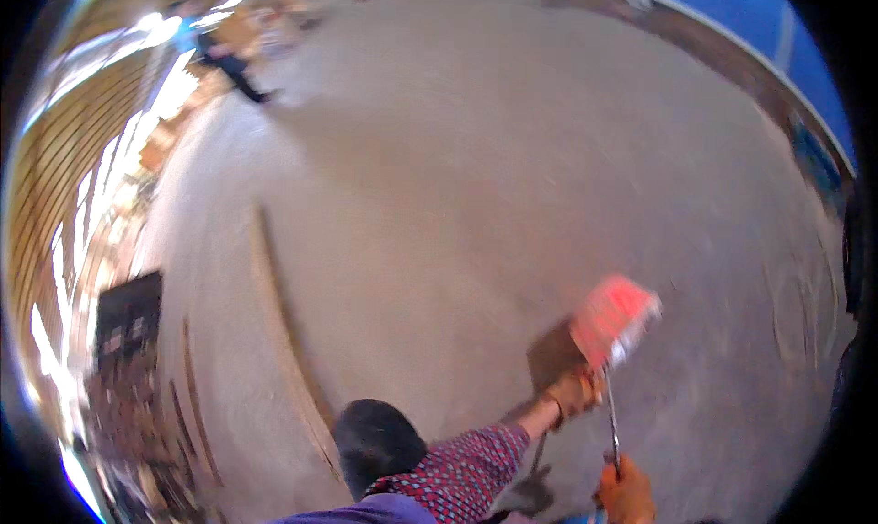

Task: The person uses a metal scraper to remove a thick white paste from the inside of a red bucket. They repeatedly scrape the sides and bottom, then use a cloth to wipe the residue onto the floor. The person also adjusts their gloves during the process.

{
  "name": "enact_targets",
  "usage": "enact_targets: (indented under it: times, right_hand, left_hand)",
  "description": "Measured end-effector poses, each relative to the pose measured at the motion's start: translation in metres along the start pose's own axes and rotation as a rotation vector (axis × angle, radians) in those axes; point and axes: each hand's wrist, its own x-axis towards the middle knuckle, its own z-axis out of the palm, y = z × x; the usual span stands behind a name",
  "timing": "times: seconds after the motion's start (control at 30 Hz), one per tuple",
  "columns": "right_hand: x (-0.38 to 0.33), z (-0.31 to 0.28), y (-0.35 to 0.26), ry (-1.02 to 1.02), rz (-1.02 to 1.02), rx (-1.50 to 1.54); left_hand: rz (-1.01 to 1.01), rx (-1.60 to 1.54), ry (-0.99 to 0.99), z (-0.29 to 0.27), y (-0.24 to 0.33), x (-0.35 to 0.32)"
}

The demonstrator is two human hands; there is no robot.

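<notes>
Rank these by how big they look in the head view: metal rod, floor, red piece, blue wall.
Floor, by far
Blue wall
Red piece, blurred
Metal rod, thinnest

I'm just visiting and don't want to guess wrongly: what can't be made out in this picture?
In the head view:
- Red object: its exact kind; motion blur smears it.
- Left hand: blur hides whether it touches the metal rod.
- Right hand: the forearm behind it is cut off by the lower edge.
- Distant person: too small and blurred for detail.
</notes>
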Motion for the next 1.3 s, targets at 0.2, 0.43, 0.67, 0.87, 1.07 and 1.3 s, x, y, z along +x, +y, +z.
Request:
enact_targets:
  times: [0.2,0.43,0.67,0.87,1.07,1.3]
  right_hand:
    - [-0.054,0.003,0.083,0.069,-0.379,-0.077]
    - [-0.017,-0.12,0.073,0.382,-0.055,-0.167]
    - [-0.049,-0.126,0.016,0.186,-0.442,-0.454]
    - [-0.061,-0.149,-0.016,0.175,-0.429,-0.608]
    - [-0.057,-0.144,-0.022,0.09,-0.469,-0.719]
    - [-0.047,-0.15,-0.034,0.065,-0.578,-0.948]
  left_hand:
    - [-0.272,-1.145,-0.721,0.023,-0.075,-0.063]
    - [-0.149,0.241,-0.328,0.033,0.102,-0.037]
    - [-0.387,0.011,-0.116,-0.022,0.047,-0.083]
    - [-0.322,-0.47,-0.177,-0.01,0.031,-0.06]
    - [-0.376,-0.904,-0.002,0.004,0.052,-0.076]
    - [-0.401,-1.051,0.116,0.009,0.031,-0.068]
